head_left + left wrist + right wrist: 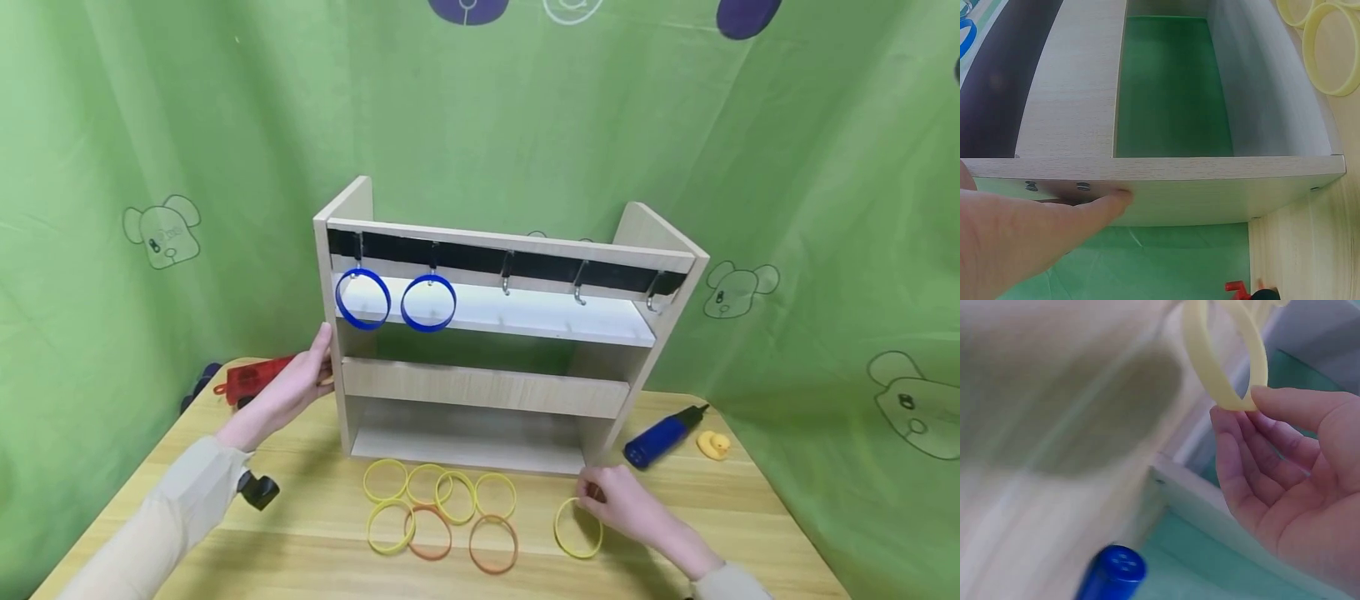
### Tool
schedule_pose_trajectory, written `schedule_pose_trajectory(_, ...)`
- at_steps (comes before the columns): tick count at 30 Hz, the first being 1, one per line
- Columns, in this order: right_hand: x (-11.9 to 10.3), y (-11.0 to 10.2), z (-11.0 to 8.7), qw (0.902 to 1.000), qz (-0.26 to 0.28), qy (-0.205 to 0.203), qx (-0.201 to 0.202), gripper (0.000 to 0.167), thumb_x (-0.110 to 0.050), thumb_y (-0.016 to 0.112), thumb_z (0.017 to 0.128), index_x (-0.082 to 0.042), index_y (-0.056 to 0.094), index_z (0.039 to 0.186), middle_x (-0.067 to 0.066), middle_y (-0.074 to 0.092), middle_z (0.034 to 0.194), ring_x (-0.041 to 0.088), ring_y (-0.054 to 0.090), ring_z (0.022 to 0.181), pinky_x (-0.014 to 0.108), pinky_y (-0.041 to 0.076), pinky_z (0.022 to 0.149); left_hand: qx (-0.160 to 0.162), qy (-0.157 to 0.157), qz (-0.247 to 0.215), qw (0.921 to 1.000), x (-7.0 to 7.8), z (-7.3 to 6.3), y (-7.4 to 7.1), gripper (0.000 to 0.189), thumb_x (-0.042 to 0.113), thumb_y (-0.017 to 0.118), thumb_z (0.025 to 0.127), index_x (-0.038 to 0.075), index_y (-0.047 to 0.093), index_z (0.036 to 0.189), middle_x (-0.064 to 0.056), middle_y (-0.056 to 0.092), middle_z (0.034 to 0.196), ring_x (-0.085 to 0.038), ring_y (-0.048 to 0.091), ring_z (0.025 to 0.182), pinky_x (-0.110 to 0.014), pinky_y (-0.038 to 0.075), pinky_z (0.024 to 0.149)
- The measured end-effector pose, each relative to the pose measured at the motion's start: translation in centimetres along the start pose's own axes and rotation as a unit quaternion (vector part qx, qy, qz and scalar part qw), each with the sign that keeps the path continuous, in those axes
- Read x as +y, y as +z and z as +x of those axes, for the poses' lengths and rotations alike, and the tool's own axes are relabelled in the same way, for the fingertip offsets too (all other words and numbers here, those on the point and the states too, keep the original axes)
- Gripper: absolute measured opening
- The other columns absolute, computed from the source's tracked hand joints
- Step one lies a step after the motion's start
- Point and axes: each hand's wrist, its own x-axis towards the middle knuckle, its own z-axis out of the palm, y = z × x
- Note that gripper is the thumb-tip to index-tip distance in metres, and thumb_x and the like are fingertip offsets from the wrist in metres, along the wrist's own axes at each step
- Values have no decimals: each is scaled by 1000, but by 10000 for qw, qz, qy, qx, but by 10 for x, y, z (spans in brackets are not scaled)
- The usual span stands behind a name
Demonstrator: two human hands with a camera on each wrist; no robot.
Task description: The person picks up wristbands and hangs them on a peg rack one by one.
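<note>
Pinching a yellow ring [1202,365] between thumb and fingertips, the right hand [618,498] holds it over the table [315,550], near the rack's [487,387] right end. The left hand [303,377] rests uncurled against the rack's left side.

Head camera: faces forward and down over the surface [307,554], framing the whole wooden rack [487,387]. Left wrist camera: set close at the rack's left side panel [1210,195], rack turned sideways. Right wrist camera: close to the yellow ring [1202,356]; shares ring and blue tool [1115,572] with the head view.
</note>
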Motion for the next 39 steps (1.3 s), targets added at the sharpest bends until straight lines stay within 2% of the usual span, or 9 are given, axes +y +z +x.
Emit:
schedule_pose_trajectory(5,-20,-13,7,9999,-20,-133,3,19,2,74,79,-12,62,74,-3,67,69,-5,55,63,15,52,55,-5,-14,18,10000,0,-1,-1,92,70,11,97,3,4,159,-29,7,164,-46,10,152,-59,14,125)
schedule_pose_trajectory(10,-45,-32,19,9978,-380,-474,274,22,-2,77,79,-17,61,74,-8,65,70,-7,52,63,14,50,54,4,-85,59,9999,0,-1,-1,94,73,12,96,4,1,159,-28,5,165,-46,8,153,-60,15,125)
schedule_pose_trajectory(17,-85,-69,43,9926,-525,-915,599,13,-4,77,81,-12,66,80,-5,67,73,-4,55,64,10,51,55,15,-119,66,9999,-2,0,-1,96,75,12,95,4,-2,159,-27,2,165,-46,7,153,-59,15,125)
schedule_pose_trajectory(26,-127,-132,82,9801,-865,-1384,1130,12,0,75,82,-8,68,86,0,70,79,7,65,72,16,57,64,28,-103,67,9999,-2,0,-1,95,74,12,95,6,-1,160,-27,3,165,-46,7,153,-60,16,125)
schedule_pose_trajectory(29,-138,-149,94,9728,-985,-1576,1381,13,0,76,81,-8,68,86,0,71,80,8,66,72,19,59,66,10,-72,76,9999,-2,0,-2,95,74,11,95,5,-1,159,-27,3,165,-46,7,153,-60,16,124)
schedule_pose_trajectory(34,-151,-169,111,9605,-1018,-1855,1806,14,2,76,81,-8,67,87,1,71,81,9,67,73,23,60,66,-9,-75,57,10000,1,-1,-1,93,73,11,96,6,0,160,-27,4,165,-46,8,153,-60,15,125)
schedule_pose_trajectory(39,-162,-179,127,9576,-1049,-1746,2036,8,-2,74,86,-7,69,89,4,72,84,11,68,74,28,60,67,1,-15,24,10000,0,0,0,91,71,11,97,5,3,159,-28,6,164,-46,10,153,-60,15,125)
